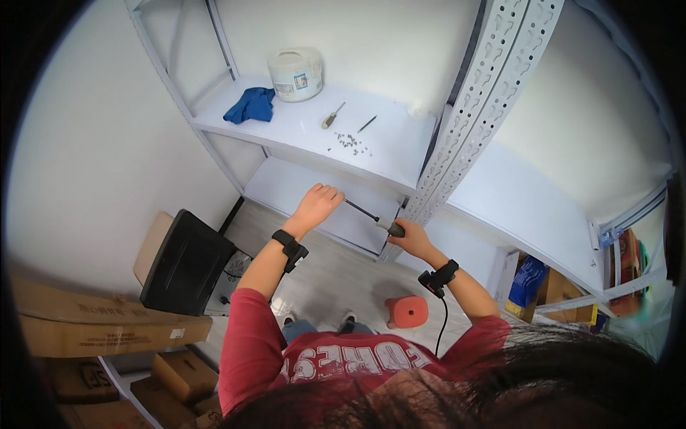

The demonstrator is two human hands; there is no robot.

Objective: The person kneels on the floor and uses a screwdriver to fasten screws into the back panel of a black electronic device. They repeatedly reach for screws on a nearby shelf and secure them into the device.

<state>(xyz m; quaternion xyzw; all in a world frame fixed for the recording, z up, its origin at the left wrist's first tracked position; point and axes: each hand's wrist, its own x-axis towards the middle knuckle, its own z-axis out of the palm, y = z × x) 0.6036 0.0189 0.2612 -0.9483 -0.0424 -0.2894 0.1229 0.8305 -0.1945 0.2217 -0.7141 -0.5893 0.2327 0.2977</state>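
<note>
A long-shafted screwdriver (pixel 363 209) with a grey and dark handle is held in front of the shelf unit, its shaft slanting up to the left. Wrapped round the handle end is my right hand (pixel 410 239). At the tip end my left hand (pixel 318 204) is closed, its fingers meeting the end of the shaft; what they pinch there is hidden. On the white shelf (pixel 300 129) beyond lie a second screwdriver (pixel 329 119), a thin dark rod (pixel 367 124) and several small metal fasteners (pixel 350 141).
A white bucket (pixel 296 79) and a blue cloth (pixel 250 105) sit on the shelf. A perforated metal post (pixel 477 107) rises near my right hand. Below are a red stool (pixel 407 312), a black panel-like object (pixel 187 264) and cardboard boxes (pixel 114 325). Another shelf (pixel 529 207) extends rightward.
</note>
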